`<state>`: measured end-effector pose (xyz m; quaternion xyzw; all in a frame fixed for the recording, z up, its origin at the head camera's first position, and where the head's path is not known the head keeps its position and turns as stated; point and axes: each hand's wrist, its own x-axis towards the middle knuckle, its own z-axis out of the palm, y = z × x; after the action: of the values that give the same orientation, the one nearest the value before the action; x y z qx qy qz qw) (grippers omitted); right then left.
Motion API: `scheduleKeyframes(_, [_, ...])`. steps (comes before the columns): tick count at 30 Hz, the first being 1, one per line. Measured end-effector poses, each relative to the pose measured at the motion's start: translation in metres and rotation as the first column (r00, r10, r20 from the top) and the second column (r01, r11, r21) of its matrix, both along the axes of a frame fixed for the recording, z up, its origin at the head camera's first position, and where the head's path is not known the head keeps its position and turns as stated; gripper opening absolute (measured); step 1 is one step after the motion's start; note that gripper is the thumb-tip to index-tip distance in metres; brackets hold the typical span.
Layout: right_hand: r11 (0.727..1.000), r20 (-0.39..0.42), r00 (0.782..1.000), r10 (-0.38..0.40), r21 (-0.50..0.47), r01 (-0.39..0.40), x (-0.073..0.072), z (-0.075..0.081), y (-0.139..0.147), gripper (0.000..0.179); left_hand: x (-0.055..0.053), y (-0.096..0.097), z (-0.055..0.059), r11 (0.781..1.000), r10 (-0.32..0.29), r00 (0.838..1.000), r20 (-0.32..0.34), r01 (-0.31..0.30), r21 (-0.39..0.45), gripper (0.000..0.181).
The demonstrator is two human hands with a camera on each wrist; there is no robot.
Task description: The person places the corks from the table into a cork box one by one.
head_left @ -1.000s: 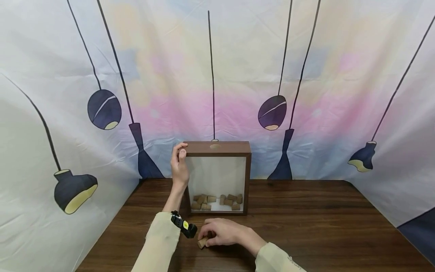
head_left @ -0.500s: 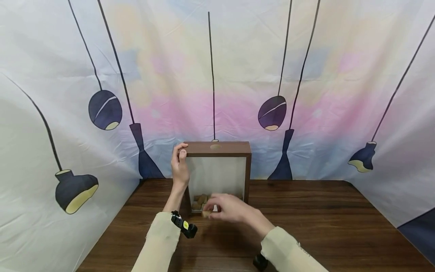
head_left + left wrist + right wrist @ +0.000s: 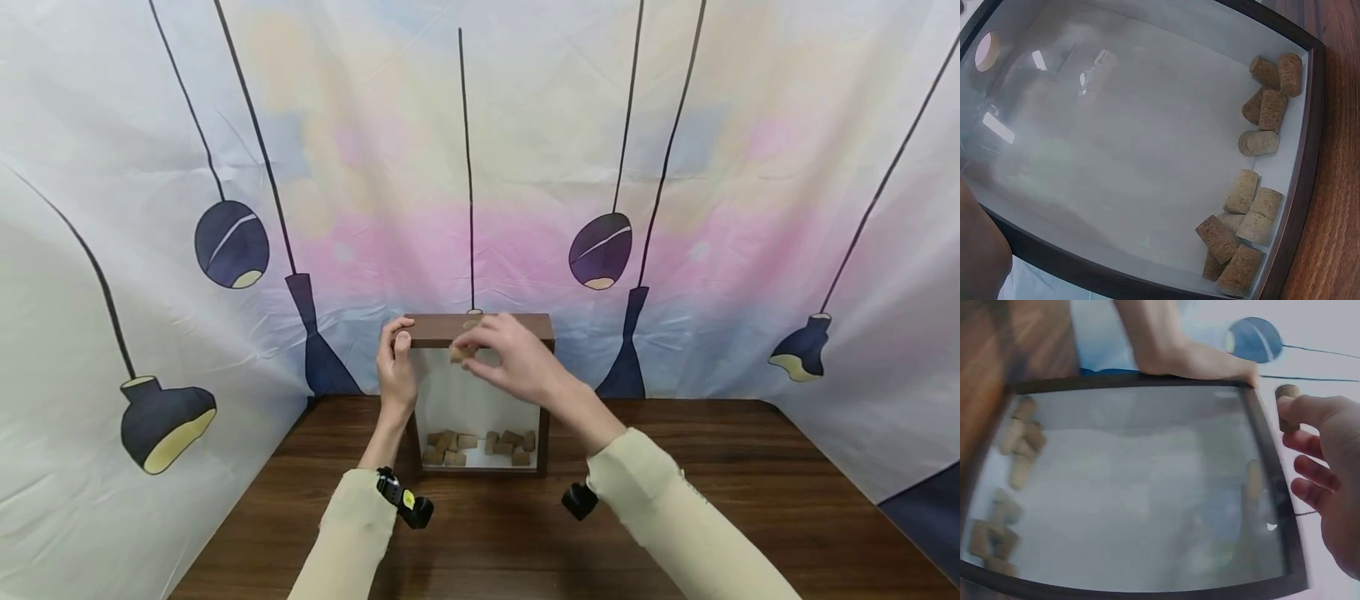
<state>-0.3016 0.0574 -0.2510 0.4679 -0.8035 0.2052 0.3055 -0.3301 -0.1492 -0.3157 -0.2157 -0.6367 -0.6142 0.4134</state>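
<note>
A brown shadow-box frame with a clear front stands upright on the table. Several wine corks lie in two heaps along its bottom. My left hand grips the upper left corner, thumb on the front edge and fingers over the top. Between thumb and fingers of my right hand is a pinched cork, held near the frame's top edge. A round hole in the frame's top shows in the left wrist view; in the head view my right hand covers most of it.
The dark wooden table spreads around the frame. Behind hangs a pastel cloth printed with lamps. A small black camera sits at my right wrist, another camera at my left.
My right hand has lifted the cork from the table in front of the frame, up past the clear front to the top edge. My left hand has stayed on the corner.
</note>
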Motion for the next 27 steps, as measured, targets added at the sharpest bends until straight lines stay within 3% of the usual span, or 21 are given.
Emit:
scheduleKeyframes(3, [0.998, -0.005, 0.999, -0.053, -0.024, 0.053, -0.005, 0.018, 0.000, 0.019, 0.000, 0.000, 0.001, 1.000, 0.005, 1.000, -0.005, -0.005, -0.002, 0.035])
scheduleKeyframes(8, [0.982, 0.056, 0.982, -0.180, 0.063, 0.176, -0.016, 0.040, -0.002, 0.019, -0.001, -0.001, 0.001, 1.000, 0.013, 1.000, -0.022, -0.012, 0.009, 0.034])
scheduleKeyframes(15, [0.943, 0.163, 0.931, -0.327, 0.127, 0.309, -0.025, 0.042, 0.001, 0.024, -0.002, 0.001, -0.004, 1.000, -0.009, 1.000, 0.004, 0.009, 0.008, 0.036])
scheduleKeyframes(18, [0.942, 0.178, 0.927, -0.331, 0.113, 0.315, -0.028, 0.038, 0.002, 0.025, -0.003, 0.001, -0.004, 1.000, -0.011, 1.000, 0.011, 0.011, 0.013, 0.036])
scheduleKeyframes(27, [0.966, 0.250, 0.937, -0.244, -0.023, 0.258, -0.032, 0.026, 0.013, 0.024, -0.002, -0.001, -0.002, 1.000, 0.002, 1.000, -0.003, -0.002, 0.007, 0.036])
